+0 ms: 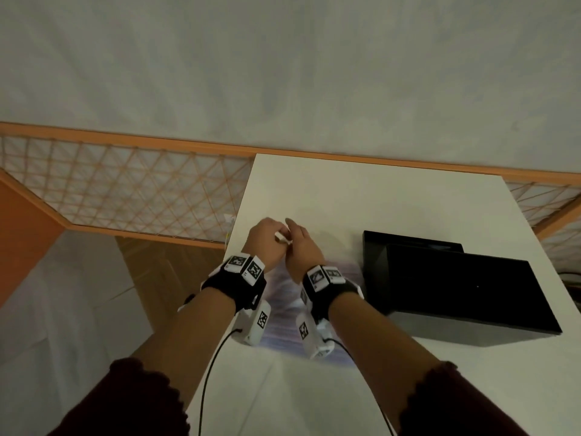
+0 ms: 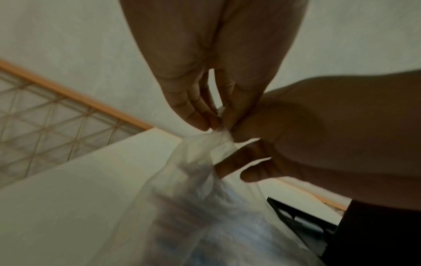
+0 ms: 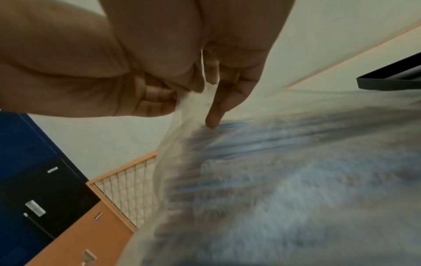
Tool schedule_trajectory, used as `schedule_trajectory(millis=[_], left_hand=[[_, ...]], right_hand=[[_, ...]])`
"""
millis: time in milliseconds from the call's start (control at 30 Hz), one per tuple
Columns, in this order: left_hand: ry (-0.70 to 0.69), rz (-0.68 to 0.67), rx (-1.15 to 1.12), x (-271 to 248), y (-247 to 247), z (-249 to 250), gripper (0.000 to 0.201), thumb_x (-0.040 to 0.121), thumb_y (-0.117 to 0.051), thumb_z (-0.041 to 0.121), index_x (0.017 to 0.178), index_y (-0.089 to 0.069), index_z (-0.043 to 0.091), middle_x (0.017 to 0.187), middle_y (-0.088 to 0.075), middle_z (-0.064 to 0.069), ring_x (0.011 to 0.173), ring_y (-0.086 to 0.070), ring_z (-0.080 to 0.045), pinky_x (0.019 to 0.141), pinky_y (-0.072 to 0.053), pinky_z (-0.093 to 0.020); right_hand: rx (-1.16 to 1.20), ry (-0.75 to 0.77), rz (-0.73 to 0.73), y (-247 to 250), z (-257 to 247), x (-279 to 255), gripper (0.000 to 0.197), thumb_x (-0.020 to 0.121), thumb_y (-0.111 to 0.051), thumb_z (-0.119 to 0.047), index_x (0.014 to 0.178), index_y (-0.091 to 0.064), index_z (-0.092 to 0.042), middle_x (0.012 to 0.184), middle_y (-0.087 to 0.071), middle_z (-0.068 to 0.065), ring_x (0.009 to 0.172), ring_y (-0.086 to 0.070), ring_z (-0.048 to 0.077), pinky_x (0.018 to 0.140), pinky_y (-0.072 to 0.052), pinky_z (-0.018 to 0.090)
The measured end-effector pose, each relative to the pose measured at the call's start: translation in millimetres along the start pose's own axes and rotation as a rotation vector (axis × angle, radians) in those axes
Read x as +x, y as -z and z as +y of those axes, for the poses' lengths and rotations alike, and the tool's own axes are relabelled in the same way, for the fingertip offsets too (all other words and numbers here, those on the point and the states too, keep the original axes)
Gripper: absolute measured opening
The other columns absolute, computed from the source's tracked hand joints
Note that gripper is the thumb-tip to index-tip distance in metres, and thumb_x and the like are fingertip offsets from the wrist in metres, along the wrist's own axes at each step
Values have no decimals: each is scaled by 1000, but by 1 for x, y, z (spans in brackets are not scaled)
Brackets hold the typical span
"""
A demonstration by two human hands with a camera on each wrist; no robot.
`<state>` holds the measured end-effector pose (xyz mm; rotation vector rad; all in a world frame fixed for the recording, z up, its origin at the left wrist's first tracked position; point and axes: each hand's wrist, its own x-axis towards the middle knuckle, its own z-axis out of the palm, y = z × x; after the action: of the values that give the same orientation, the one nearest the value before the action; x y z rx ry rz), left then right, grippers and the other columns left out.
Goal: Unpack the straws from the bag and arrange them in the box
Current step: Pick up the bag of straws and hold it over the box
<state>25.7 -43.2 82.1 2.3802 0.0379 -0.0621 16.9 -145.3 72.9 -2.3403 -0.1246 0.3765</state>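
Observation:
A thin translucent plastic bag (image 1: 284,313) hangs above the white table (image 1: 377,196), blurred, with several blue-and-white straws (image 3: 262,162) inside. My left hand (image 1: 265,242) and right hand (image 1: 303,250) meet at the bag's gathered top (image 2: 222,132) and both pinch it. In the left wrist view my left hand (image 2: 213,124) pinches the twisted plastic, and my right hand (image 2: 296,136) grips it from the right. In the right wrist view one finger of my right hand (image 3: 205,93) points down along the bag (image 3: 284,189). The open black box (image 1: 456,278) stands to the right.
The box's lid or front panel (image 1: 471,287) leans toward me. A wooden lattice rail (image 1: 125,190) runs behind and to the left of the table. Blue and black cabinets (image 3: 34,180) stand off to the left. The table edge (image 1: 242,196) is just left of my hands.

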Motion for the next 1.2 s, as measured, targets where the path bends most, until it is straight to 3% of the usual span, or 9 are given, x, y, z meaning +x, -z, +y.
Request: schedule_trajectory(millis=[133, 300, 467, 733, 867, 933, 1033, 1100, 1200], left_hand=[[39, -5, 83, -13, 24, 8, 32, 84, -65, 10, 115, -61, 7, 117, -62, -9, 102, -60, -25, 84, -43, -26], [22, 67, 68, -39, 54, 23, 18, 80, -61, 3, 87, -76, 9, 89, -74, -5, 87, -66, -16, 78, -50, -23], [-24, 307, -156, -78, 77, 46, 11, 78, -69, 5, 80, -77, 11, 75, -70, 6, 69, -61, 0, 62, -41, 1], [-25, 458, -460, -113, 104, 51, 16, 77, -71, 5, 75, -72, 21, 74, -70, 10, 62, -60, 5, 63, -47, -12], [-78, 393, -300, -109, 80, 42, 23, 80, -62, -2, 72, -65, 20, 74, -67, 1, 62, -56, -2, 60, -44, -13], [-122, 273, -192, -104, 70, 38, 29, 82, -53, -7, 82, -66, 19, 86, -70, -1, 66, -58, -4, 58, -41, -8], [-144, 34, -11, -91, 61, 31, 40, 85, -42, -9, 103, -71, 12, 111, -69, -2, 95, -66, -20, 79, -46, -17], [-97, -57, 62, -82, 57, 28, 39, 88, -42, -5, 105, -72, 12, 113, -69, -4, 102, -64, -21, 87, -47, -23], [21, 67, -63, -72, 53, 28, 26, 91, -49, 8, 95, -74, 12, 104, -72, -3, 95, -64, -20, 83, -46, -24]], right_hand=[[-174, 52, -83, 9, -11, -1, 37, 96, -35, -7, 130, -48, -4, 127, -54, 19, 116, -54, 34, 95, -41, 33], [-234, 209, -98, 21, -25, -19, 28, 96, -41, -13, 109, -59, 4, 108, -59, 24, 100, -56, 35, 79, -38, 30], [-216, 247, -21, 68, -25, -32, 27, 93, -44, -11, 105, -65, 1, 109, -65, 18, 103, -57, 31, 81, -39, 25], [-387, 150, 123, 159, -12, -54, 29, 94, -44, -16, 104, -68, -3, 104, -70, 13, 99, -62, 27, 83, -46, 27], [-432, 118, 172, 179, -4, -65, 32, 95, -40, -12, 109, -68, -4, 103, -70, 13, 98, -62, 29, 90, -50, 35], [-367, 126, 211, 181, -3, -66, 32, 94, -39, -7, 108, -67, -8, 106, -68, 13, 94, -65, 28, 88, -52, 37], [-273, 183, 236, 181, -2, -69, 24, 91, -41, -4, 95, -61, -17, 96, -67, 11, 83, -66, 27, 77, -56, 35], [-282, 216, 211, 181, -2, -73, 16, 91, -46, -8, 86, -55, -21, 87, -66, 5, 79, -65, 24, 73, -54, 33], [-322, 200, 196, 181, -5, -80, 15, 88, -60, -33, 79, -54, -21, 77, -60, -4, 74, -57, 14, 71, -45, 26]])
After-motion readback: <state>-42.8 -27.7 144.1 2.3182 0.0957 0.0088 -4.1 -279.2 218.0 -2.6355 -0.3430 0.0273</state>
